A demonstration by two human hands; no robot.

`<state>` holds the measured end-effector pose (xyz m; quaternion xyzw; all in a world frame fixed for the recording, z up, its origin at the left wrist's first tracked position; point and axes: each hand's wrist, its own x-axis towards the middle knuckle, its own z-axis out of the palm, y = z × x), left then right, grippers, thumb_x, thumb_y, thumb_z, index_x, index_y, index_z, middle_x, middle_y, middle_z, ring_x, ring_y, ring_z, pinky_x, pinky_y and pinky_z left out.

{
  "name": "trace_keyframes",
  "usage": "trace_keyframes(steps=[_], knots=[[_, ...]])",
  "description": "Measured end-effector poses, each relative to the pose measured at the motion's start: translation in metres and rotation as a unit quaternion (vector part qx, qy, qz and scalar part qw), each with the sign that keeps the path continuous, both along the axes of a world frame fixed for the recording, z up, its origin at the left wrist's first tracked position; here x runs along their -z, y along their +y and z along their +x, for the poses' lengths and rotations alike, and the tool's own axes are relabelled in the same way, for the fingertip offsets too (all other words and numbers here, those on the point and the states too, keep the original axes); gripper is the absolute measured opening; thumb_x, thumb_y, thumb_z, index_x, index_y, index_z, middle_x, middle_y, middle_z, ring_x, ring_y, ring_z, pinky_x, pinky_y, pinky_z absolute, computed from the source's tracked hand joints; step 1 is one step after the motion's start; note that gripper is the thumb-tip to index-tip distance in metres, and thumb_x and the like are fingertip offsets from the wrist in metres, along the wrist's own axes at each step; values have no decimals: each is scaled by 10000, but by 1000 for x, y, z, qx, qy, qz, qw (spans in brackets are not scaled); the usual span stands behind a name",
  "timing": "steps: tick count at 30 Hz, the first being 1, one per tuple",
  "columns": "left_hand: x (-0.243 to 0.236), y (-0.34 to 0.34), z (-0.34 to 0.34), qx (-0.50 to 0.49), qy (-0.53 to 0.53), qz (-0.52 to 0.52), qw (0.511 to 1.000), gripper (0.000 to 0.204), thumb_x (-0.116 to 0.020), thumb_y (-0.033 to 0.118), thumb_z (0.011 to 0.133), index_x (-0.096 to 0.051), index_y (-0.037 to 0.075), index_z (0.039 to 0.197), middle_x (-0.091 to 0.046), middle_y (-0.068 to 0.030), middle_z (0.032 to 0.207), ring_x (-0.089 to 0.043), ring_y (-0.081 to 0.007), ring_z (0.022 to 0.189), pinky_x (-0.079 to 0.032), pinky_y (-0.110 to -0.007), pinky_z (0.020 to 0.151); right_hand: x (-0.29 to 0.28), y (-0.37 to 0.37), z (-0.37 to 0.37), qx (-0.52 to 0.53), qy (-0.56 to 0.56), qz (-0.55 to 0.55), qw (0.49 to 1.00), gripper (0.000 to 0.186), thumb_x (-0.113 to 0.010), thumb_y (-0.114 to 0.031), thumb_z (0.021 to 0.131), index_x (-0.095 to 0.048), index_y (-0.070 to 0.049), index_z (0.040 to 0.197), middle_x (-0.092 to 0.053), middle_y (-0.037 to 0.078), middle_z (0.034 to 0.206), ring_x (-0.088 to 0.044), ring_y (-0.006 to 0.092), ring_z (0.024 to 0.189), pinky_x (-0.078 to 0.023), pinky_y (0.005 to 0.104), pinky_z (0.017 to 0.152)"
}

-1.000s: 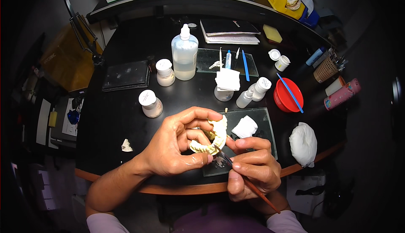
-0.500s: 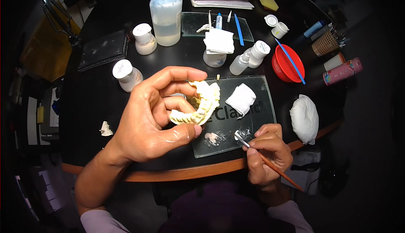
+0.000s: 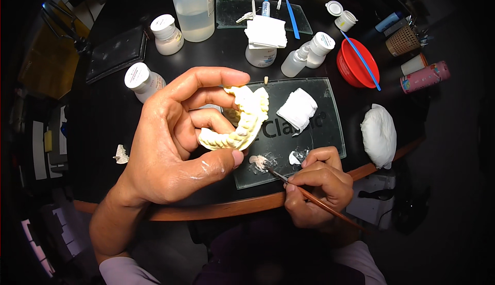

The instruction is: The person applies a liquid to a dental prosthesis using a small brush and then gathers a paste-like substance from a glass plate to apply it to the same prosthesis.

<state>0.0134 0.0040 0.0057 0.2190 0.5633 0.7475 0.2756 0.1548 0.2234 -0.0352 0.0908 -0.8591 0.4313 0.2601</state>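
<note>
Pale yellow and curved, a dental cast (image 3: 246,122) is held up between the thumb and fingers of my left hand (image 3: 172,135), above the glass slab's left side. My right hand (image 3: 322,187) pinches a fine brush with a brown wooden handle (image 3: 314,198). The brush tip touches a pinkish powdery paste (image 3: 259,163) on the glass slab (image 3: 325,91). Just right of it lies a small white paste mound (image 3: 295,157), close to my right fingertips. A folded white tissue (image 3: 297,109) rests on the slab, and a tiny tooth-shaped piece (image 3: 266,80) sits at its far edge.
Around the slab stand white-lidded jars (image 3: 167,34), a large clear bottle (image 3: 192,9), a dropper bottle (image 3: 295,62) and a red bowl (image 3: 357,63) with a blue stick across it. A white bundle (image 3: 378,136) lies at right. A small cream piece (image 3: 121,154) lies at left.
My right hand has moved the brush tip leftward, from the white mound to the pinkish paste. The view has shifted slightly, while my left hand keeps holding the cast.
</note>
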Motion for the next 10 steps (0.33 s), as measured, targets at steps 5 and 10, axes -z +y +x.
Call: trace_keyframes(steps=[5,10], knots=[[1,0,-1,2,-6,5,1000,828,-781,-54,709,-418,-133,1449,-663,-212,1201,-719,-164,985,-624,-276,878,-3,-2,-1,-2,-3,11,1000,155,-761,-20,664,-710,-76,800,-685,15,673,-595,214,760,-485,299,653],[3,0,-1,12,7,4,1000,814,-767,-66,726,-416,-128,1458,-651,-223,1250,-716,-168,1011,-614,-268,887,-3,1,0,-10,-12,7,1000,155,-752,-21,688,-715,-80,826,-693,11,689,-602,220,770,-494,303,659]])
